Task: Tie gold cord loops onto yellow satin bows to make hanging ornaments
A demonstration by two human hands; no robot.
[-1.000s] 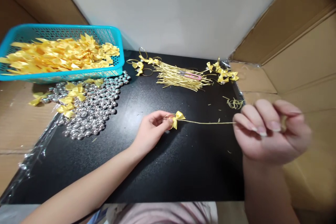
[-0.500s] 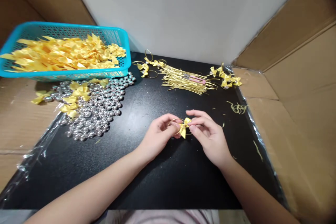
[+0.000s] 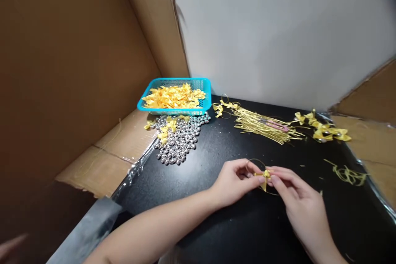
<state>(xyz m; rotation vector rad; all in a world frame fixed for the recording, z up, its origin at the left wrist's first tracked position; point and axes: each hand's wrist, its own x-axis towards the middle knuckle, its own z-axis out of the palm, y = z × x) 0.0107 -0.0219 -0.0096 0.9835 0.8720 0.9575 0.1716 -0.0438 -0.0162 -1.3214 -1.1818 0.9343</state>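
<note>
My left hand (image 3: 236, 181) and my right hand (image 3: 298, 192) meet over the black table, each closed in a pinch. Between their fingertips is a yellow ribbon bow (image 3: 264, 186), partly covered by the fingers, with one pointed tail hanging down. A thin gold wire loop (image 3: 258, 161) arcs out above and below the bow. Just beyond my hands lies a bundle of gold twist ties (image 3: 260, 128), with a pair of pink-handled snips (image 3: 276, 125) resting on it. Finished-looking bows with silver beads (image 3: 328, 131) lie at the far right.
A blue basket (image 3: 210, 95) full of yellow bows stands at the back left. Silver beads (image 3: 176, 150) spread before it, with several bows on top. Wire scraps (image 3: 349, 175) lie at right. Cardboard panels (image 3: 77, 49) and a pale wall (image 3: 262, 41) enclose the table. Someone's blurred hand (image 3: 12, 245) shows lower left.
The view has turned to the left, so everything sits further right in the picture. My right fingers have closed in on the bow, which stays between both hands.
</note>
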